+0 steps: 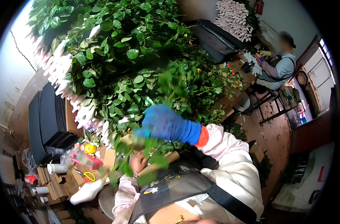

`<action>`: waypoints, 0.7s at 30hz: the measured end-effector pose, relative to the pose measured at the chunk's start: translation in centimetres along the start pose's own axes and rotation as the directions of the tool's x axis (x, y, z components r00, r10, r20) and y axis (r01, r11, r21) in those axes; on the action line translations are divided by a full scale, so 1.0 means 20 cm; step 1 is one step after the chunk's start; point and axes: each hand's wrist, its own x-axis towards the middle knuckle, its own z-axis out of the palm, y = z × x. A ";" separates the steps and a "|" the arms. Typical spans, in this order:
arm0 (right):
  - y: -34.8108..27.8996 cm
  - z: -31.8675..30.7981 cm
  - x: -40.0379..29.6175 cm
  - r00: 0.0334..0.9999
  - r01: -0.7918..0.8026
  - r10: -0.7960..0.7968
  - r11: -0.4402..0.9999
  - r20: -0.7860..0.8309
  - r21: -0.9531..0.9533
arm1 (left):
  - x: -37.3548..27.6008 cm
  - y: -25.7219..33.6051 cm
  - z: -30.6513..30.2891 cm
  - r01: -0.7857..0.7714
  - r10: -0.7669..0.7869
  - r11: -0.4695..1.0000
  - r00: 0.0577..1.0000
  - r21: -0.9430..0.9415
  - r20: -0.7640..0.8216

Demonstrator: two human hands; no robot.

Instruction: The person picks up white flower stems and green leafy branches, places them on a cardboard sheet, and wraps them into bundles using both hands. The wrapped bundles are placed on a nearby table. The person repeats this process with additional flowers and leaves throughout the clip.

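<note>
My right hand [163, 123], in a blue glove with a red cuff, is closed around a leafy rose stem [128, 158]. The stem slants down to the left and seems to end in a bud in a white mesh sleeve [87, 191]; its leaves are blurred. Below the glove is my bare left hand [139, 161], fingers curled, beside corrugated cardboard [170, 161]; leaves partly hide it, and what it grips cannot be told. A large pile of leafy rose stems [125, 56] lies in front of me, its white-sleeved buds [63, 70] along the left side.
Yellow-handled scissors [89, 176], a pink holder [87, 161], a white cup [56, 168] and cardboard pieces [58, 190] lie at lower left. Dark panels [49, 117] stand behind them. A co-worker [282, 61] sits at the right end, near a white bucket [242, 103].
</note>
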 end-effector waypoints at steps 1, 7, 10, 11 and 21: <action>-0.10 0.01 0.02 0.998 0.068 -0.069 0.997 -0.012 -0.028 | -0.03 0.03 -0.02 0.039 -0.040 0.999 0.999 -0.015 -0.020; -0.08 0.09 -0.25 0.736 -0.157 0.116 0.988 0.667 0.001 | -0.04 0.07 -0.04 0.088 -0.096 0.951 0.995 -0.296 -0.011; 0.13 0.40 -0.56 0.504 -0.313 0.375 0.919 0.778 -0.240 | 0.00 0.05 0.00 0.259 -0.281 0.884 0.960 -0.389 -0.002; 0.17 0.49 -0.62 0.399 -0.339 0.459 0.878 0.794 -0.338 | -0.01 0.01 0.06 0.148 -0.222 0.925 0.957 -0.350 -0.184; 0.13 1.04 -1.05 0.634 -0.581 0.575 0.795 0.516 -0.172 | 0.02 0.18 -0.04 0.084 -0.094 0.994 0.981 -0.066 -0.168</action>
